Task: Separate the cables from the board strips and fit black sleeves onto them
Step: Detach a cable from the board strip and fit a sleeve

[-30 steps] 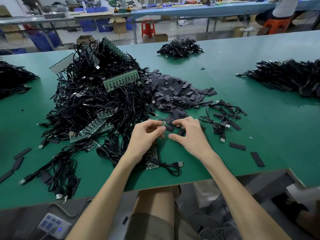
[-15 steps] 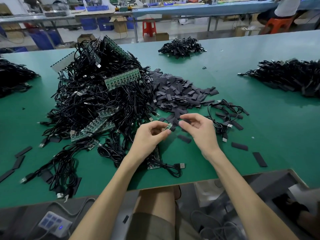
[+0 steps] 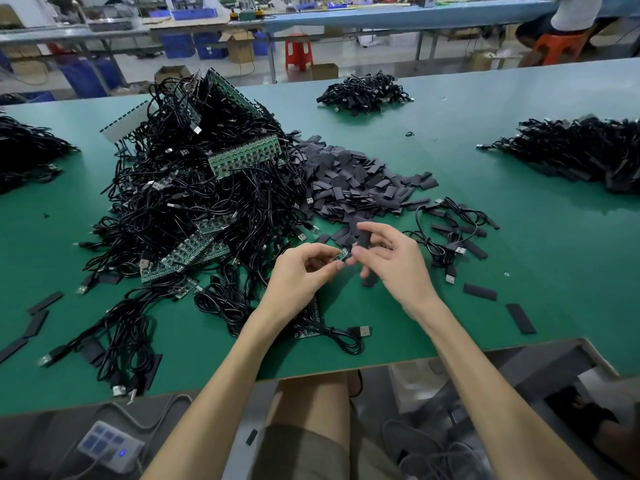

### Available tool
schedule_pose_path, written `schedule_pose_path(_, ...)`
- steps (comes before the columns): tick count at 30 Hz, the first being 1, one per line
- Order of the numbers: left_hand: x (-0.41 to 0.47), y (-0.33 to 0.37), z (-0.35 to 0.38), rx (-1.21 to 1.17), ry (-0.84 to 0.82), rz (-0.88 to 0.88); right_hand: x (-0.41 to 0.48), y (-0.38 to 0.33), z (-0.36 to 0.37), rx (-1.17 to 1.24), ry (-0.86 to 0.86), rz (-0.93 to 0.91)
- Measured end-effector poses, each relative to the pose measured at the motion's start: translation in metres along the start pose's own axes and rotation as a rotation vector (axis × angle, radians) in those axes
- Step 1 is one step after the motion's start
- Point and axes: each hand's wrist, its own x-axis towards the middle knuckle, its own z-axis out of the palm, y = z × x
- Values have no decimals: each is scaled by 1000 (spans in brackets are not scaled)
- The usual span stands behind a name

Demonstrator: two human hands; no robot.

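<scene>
Two pinches, nearly touching. In left hand [image 3: 301, 271] fingers, a tiny green board piece [image 3: 341, 254]; in right hand [image 3: 398, 265] fingers, a black sleeve [image 3: 363, 239]. Just behind, on the table [image 3: 526, 271], a big cable pile [image 3: 194, 195] and a sleeve heap [image 3: 349, 181].

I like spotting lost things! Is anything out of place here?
Yes. One black sleeve lies down below the table, beside the person's leg, far from the sleeve pile on top.
</scene>
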Motion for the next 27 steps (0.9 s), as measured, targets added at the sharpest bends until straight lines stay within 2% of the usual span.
schedule_pose_path(10, 0, 1, -1, 19, 24, 2, 1, 0, 1, 94, 8, 59)
schedule_pose_path(15, 0, 0, -1, 9, 18, 5, 2, 4, 2, -9, -28, 33)
schedule_pose_path(27, -1, 0, 0, -3, 20, -8, -1, 0, 4, -39, -24, 32)
